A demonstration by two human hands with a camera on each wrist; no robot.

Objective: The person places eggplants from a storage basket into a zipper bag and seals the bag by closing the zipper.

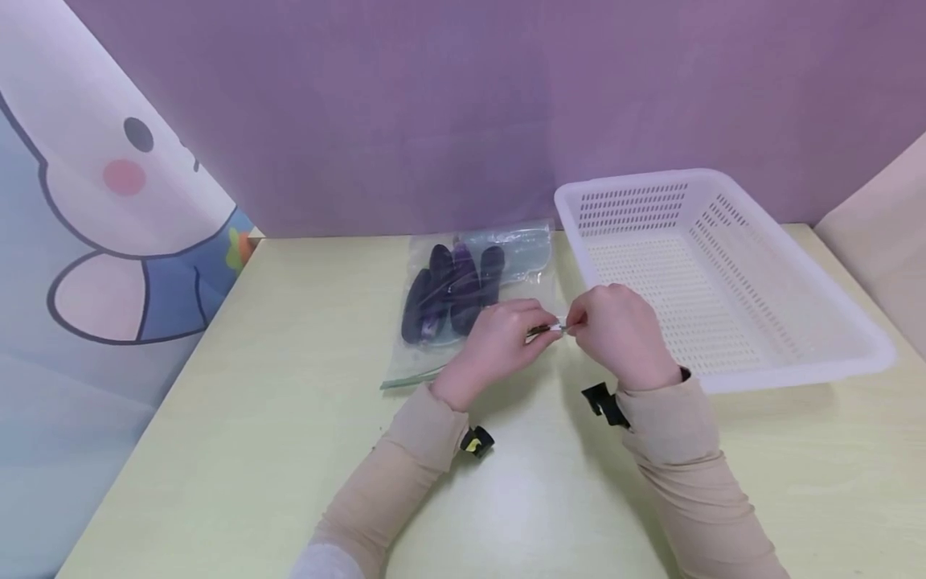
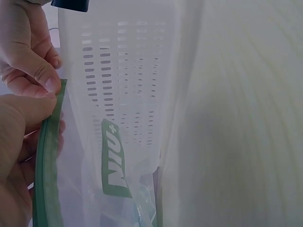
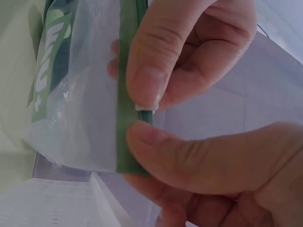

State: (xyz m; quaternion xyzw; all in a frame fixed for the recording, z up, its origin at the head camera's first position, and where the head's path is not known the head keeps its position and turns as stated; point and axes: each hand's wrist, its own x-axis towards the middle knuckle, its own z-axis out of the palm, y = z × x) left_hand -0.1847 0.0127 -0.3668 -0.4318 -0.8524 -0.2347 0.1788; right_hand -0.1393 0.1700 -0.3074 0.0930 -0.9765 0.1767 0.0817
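Observation:
A clear zip bag with several dark purple eggplants inside lies on the table, its green zip edge toward me. Both hands hold the right end of that edge, lifted between them. My left hand pinches the strip, and in the right wrist view its thumb lies over a small white slider. Close beside it, my right hand pinches the very end of the strip between thumb and fingers. In the left wrist view the green strip runs past the left fingers.
A white slotted plastic basket stands right of the bag, just beyond my right hand. Behind the pale table hangs a purple cloth. A cartoon-printed cloth hangs on the left.

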